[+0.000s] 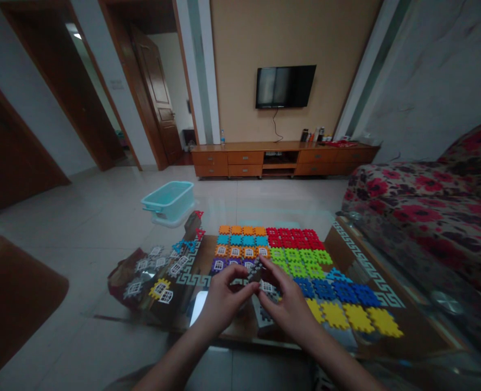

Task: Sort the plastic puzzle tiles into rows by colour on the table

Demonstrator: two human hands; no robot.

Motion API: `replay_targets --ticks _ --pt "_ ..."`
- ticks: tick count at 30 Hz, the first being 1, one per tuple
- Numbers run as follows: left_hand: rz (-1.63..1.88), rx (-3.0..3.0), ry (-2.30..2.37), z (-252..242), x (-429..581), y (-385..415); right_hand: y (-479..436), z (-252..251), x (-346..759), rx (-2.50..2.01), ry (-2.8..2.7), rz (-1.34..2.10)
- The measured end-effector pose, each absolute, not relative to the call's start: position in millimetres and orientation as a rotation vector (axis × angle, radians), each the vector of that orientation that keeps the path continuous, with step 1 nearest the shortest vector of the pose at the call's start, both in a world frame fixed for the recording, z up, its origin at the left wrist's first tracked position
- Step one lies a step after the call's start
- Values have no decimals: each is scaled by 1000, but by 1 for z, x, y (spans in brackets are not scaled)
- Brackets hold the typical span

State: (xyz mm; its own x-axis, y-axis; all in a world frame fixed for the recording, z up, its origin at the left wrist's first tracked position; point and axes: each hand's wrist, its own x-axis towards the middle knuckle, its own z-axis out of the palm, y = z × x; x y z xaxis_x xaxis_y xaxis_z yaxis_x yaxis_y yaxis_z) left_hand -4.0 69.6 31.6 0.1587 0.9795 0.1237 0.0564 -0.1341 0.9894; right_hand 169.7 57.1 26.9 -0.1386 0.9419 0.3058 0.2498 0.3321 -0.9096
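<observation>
Glass-topped bench (365, 264) carries interlocking plastic tiles (291, 238) in colour-sorted rows for easy picking; left hand (224, 301) and right hand (289, 304) grip one grey tile (254, 270) between them.

Pretty dim shot overall: the room's murky and the corners fall off into dark. The only obvious light is a small ceiling lamp (75, 36) way down the hallway. The glass tabletop (197, 307) throws a white glare patch by the left hand (224, 301) — and the wide lens bends the walls (32, 108) at the edges, everything a bit soft.
</observation>
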Motion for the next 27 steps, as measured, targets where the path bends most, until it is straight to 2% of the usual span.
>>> replay_targets --ticks 10,27 --pt "1095 1342 834 34 -1 69 57 26 171 -1072 -1686 933" --pt "1017 1110 822 36 -3 72 59 31 174 -1068 -1700 918"
